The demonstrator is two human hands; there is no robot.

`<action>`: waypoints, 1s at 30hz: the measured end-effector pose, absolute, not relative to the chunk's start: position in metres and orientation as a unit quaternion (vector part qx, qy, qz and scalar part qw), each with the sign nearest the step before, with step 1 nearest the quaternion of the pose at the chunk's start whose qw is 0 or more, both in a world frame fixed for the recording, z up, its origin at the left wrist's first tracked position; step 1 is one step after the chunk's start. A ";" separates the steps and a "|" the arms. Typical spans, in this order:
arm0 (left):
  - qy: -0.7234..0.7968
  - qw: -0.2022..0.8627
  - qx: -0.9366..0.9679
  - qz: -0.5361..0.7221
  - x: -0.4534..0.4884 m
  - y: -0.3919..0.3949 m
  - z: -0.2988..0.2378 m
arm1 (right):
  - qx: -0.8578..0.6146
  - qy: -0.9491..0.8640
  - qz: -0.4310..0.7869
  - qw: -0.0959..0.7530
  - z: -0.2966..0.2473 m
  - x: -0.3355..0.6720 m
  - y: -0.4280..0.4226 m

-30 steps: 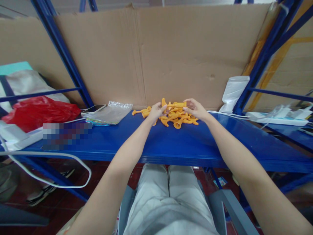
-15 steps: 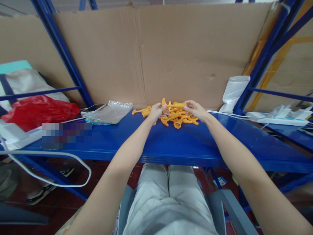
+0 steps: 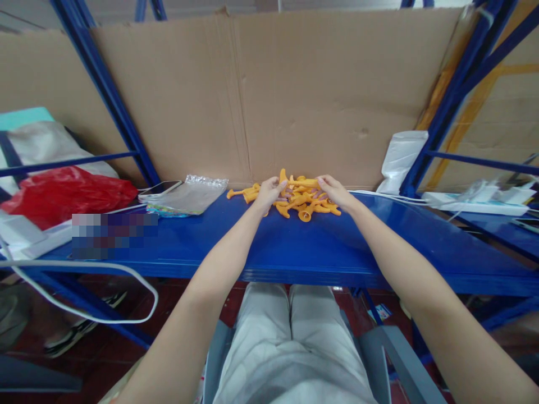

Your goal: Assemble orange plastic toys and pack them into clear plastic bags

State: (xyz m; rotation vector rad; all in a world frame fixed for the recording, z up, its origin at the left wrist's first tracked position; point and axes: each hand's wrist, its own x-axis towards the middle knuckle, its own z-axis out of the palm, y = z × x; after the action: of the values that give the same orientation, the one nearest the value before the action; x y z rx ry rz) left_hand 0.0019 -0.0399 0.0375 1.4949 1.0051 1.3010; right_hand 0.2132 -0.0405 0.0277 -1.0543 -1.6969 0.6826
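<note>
An orange plastic tube with a curved crossbar handle [image 3: 304, 182] lies level between my two hands, just above a pile of similar pieces. My left hand [image 3: 269, 193] grips its handle end, thumb and fingers closed. My right hand [image 3: 332, 191] is closed on the opposite end, its fingertips partly covering that end. Beneath and in front of them is the pile of orange plastic pieces [image 3: 306, 215], several with curved handles or round open ends. One more orange piece [image 3: 238, 193] sticks out to the left of the pile.
The blue shelf top [image 3: 311, 247] backs onto a cardboard sheet [image 3: 311, 95]. Clear plastic bags [image 3: 191, 196] and a red bag [image 3: 71, 191] lie left. A white power strip [image 3: 475, 203] and cables are right; a white cable loop [image 3: 154, 292] hangs at the front left.
My right hand has shifted slightly left along the orange tube and covers more of its end. The left hand keeps its grip, and the pile looks the same.
</note>
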 end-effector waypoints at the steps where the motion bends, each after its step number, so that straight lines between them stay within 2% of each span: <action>1: 0.408 0.444 0.600 0.526 0.002 -0.040 0.037 | -0.435 -0.695 0.289 0.494 0.028 0.213 -0.041; 6: 0.422 0.452 0.581 0.530 0.003 -0.042 0.039 | -0.410 -0.706 0.275 0.507 0.028 0.213 -0.041; 14: 0.429 0.481 0.531 0.549 0.001 -0.047 0.045 | -0.381 -0.748 0.249 0.482 0.020 0.215 -0.031; 23: 0.430 0.488 0.517 0.557 0.000 -0.048 0.046 | -0.386 -0.813 0.026 0.435 0.019 0.217 -0.034; 30: 0.431 0.493 0.507 0.560 -0.001 -0.053 0.049 | -0.401 -0.817 -0.059 0.409 0.020 0.214 -0.037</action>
State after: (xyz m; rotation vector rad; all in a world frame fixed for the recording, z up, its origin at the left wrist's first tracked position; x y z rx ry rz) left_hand -0.0006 -0.0530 0.0487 1.2307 1.0456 1.3593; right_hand 0.2142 -0.0366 0.0196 -1.0110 -2.0595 -0.1476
